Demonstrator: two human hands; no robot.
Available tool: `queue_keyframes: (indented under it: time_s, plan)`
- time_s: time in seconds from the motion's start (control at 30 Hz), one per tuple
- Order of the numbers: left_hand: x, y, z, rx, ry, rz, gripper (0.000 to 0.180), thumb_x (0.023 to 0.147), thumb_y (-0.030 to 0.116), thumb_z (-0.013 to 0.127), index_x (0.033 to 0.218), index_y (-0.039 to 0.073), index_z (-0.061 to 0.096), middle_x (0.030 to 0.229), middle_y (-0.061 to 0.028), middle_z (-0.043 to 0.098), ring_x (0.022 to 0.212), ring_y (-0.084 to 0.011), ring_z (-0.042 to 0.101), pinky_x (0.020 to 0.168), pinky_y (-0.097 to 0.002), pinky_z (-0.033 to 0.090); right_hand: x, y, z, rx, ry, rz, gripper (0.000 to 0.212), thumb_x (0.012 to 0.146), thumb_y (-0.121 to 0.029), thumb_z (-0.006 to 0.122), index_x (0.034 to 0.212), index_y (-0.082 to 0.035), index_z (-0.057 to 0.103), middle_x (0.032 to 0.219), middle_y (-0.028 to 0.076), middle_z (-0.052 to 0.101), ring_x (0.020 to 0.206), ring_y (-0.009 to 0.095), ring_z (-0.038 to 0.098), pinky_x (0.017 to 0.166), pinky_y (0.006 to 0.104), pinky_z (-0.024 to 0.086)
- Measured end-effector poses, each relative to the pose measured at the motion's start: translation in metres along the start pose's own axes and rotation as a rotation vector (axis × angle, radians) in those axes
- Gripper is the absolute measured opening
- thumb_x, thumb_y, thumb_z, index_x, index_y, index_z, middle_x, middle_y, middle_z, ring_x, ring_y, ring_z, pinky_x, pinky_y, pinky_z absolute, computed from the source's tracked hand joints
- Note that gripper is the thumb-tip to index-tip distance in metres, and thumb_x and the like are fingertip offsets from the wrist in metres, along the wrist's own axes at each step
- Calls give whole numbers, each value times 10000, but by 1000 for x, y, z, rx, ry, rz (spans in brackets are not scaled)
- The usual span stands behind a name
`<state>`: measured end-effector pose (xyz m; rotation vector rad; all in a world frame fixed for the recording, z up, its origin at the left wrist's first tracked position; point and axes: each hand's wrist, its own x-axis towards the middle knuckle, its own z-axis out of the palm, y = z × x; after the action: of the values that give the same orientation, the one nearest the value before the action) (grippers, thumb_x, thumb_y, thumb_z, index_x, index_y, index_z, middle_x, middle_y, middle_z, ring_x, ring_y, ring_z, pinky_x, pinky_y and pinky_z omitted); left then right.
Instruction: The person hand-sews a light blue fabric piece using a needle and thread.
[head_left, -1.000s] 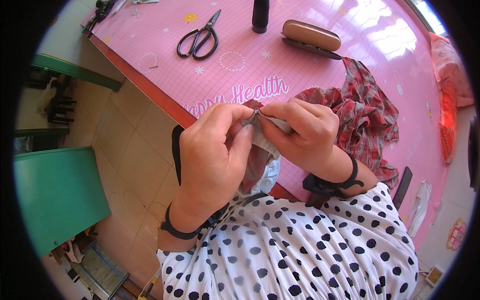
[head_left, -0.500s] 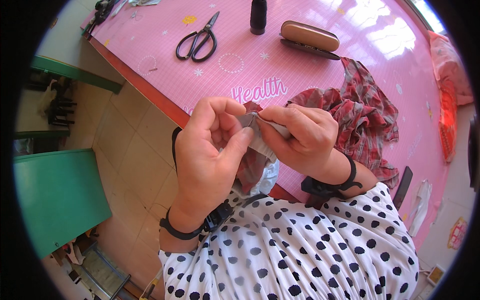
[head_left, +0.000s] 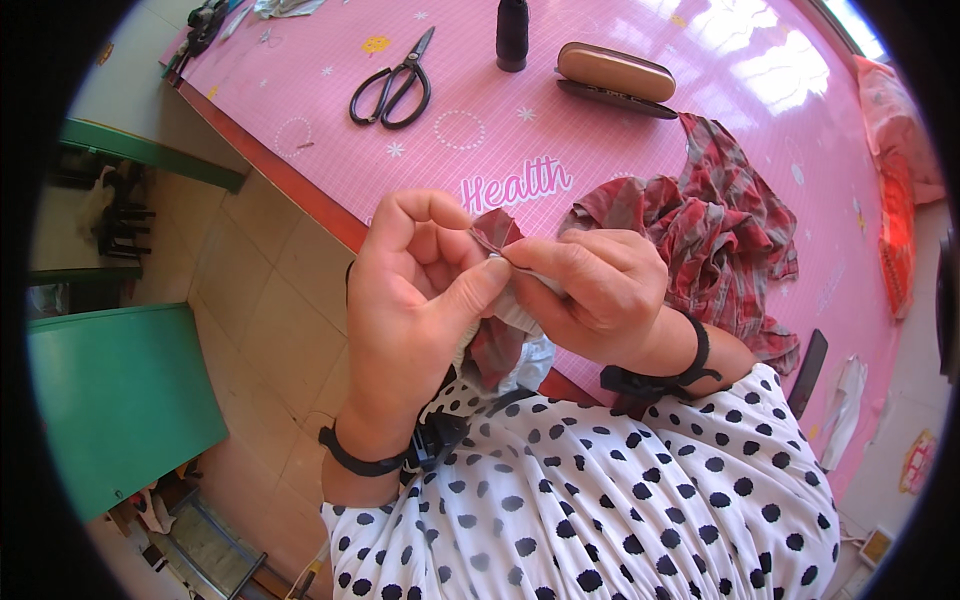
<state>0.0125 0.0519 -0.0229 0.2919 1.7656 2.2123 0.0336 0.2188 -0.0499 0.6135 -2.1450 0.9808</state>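
Note:
My left hand [head_left: 415, 285] and my right hand [head_left: 598, 285] meet over the table's near edge, both pinching a red and grey plaid cloth [head_left: 498, 352]. The left thumb and forefinger grip its folded edge; the right fingertips press on the same spot. A small corner of plaid stands up between the hands, and pale lining hangs under them. Whether a needle or other small tool is in the right fingers I cannot make out. Just right of my right hand lies a crumpled plaid garment [head_left: 715, 245] of like colour.
On the pink patterned tabletop [head_left: 460, 75] lie black-handled scissors [head_left: 392, 88], a black thread spool [head_left: 512, 35], a brown glasses case [head_left: 616, 75] and a flat black bar [head_left: 807, 373]. A green surface [head_left: 125, 400] stands at lower left. A red-orange bag [head_left: 895, 250] sits at the right edge.
The cloth has been turned or folded between my fingers: a red plaid corner now rises where pale lining showed. My right fingertips have dropped slightly and both hands still pinch.

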Motion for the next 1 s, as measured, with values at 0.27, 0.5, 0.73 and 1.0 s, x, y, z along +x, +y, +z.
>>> queue_keyframes:
  time_s: [0.27,0.5,0.73,1.0]
  plan:
    - [12,6,-28,628,124,403,147,832,66,696,892,17,571,855,-29,563,733,-46,516,597,-181,416,6,6,-1,171,-55,79,189,693,-30,741,867,-50,672,608,38,561,483,184,573,425,288,443]
    - [15,21,-20,587,-195,135,81,833,83,643,815,11,612,831,-43,542,804,-156,506,714,-271,410,8,6,-7,114,-160,-68,191,680,-33,745,857,-65,681,598,32,536,471,177,552,407,294,415]
    - [32,6,-26,89,188,247,67,919,107,579,886,56,609,746,-19,524,686,-104,490,634,-226,399,6,7,0,412,-252,11,185,676,1,735,852,-41,699,569,33,508,429,140,485,407,250,342]
    - [36,42,-133,-583,33,142,166,1020,125,383,1038,0,492,631,34,317,457,-44,253,509,-221,261,10,17,-9,700,-374,489,134,773,-44,714,892,9,685,729,70,664,645,66,577,618,232,489]
